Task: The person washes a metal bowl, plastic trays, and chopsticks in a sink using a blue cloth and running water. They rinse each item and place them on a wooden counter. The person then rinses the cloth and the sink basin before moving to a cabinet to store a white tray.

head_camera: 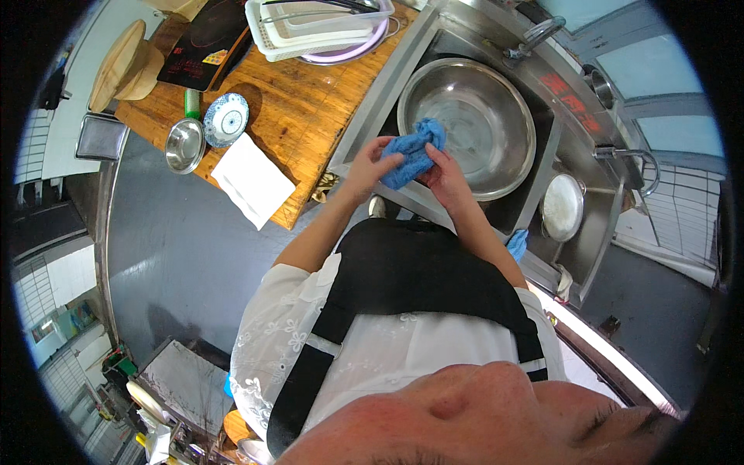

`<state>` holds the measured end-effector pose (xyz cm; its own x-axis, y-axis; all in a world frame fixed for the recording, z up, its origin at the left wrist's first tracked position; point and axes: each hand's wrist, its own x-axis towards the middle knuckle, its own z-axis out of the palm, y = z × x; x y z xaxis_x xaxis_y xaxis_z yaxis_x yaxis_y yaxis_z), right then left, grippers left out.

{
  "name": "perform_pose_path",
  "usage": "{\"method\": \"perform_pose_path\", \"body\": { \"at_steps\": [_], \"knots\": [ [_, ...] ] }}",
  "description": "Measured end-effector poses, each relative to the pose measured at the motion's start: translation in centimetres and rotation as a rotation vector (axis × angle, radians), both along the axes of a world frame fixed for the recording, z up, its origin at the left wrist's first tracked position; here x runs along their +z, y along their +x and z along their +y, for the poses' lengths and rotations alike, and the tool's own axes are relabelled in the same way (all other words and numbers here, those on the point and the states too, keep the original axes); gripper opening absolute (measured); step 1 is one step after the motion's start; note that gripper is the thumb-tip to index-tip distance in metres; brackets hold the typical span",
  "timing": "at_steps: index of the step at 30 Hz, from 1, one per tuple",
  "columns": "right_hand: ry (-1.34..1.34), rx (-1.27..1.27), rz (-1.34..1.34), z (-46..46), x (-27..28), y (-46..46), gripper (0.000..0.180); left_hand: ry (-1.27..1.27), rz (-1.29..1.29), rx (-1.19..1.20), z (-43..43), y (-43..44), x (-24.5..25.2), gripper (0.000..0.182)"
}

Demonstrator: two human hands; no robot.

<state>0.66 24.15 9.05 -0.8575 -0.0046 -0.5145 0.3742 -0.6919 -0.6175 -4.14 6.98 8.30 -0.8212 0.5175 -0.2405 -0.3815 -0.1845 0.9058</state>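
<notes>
A crumpled blue cloth [411, 154] is held between both my hands, over the near left edge of a sink. My left hand [372, 165] grips its left side with the thumb on top. On the right, my right hand [446, 174] pinches the cloth between thumb and fingers. Beyond and below the cloth, a large round stainless steel basin [500, 133] rests in the sink compartment, with what looks like a little water at its bottom.
A wooden table [308, 99] at the left bears a white cloth or paper [254, 180], a patterned saucer [226, 120], a metal bowl [185, 146], an induction cooker [203, 46] and plastic baskets [319, 35]. Faucets [537, 35] line the sink's back; a metal lid [562, 207] lies in the right compartment.
</notes>
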Motion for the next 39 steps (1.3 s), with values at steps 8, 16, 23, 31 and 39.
{"method": "perform_pose_path", "body": {
  "at_steps": [8,16,23,31,39],
  "knots": [
    [0.068,-0.046,0.138,1.1,-0.2,1.4,0.039,0.429,-0.672,-0.110,-0.8,0.7,-1.8,0.045],
    [0.209,0.294,0.220,0.5,-0.3,1.7,0.038,0.585,-0.706,0.517,-3.9,-3.2,-4.2,0.041],
    [0.228,0.549,0.079,1.3,-1.0,2.4,0.032,0.247,-0.469,0.902,-10.8,-8.8,-7.4,0.023],
    [0.307,0.484,-0.086,3.8,-2.0,3.7,0.033,0.568,-0.353,0.669,-17.0,-15.2,-10.8,0.060],
    [0.293,0.353,-0.189,6.1,-3.8,5.3,0.034,-0.201,-0.164,0.612,-13.8,-7.4,-12.7,0.030]
  ]
}}
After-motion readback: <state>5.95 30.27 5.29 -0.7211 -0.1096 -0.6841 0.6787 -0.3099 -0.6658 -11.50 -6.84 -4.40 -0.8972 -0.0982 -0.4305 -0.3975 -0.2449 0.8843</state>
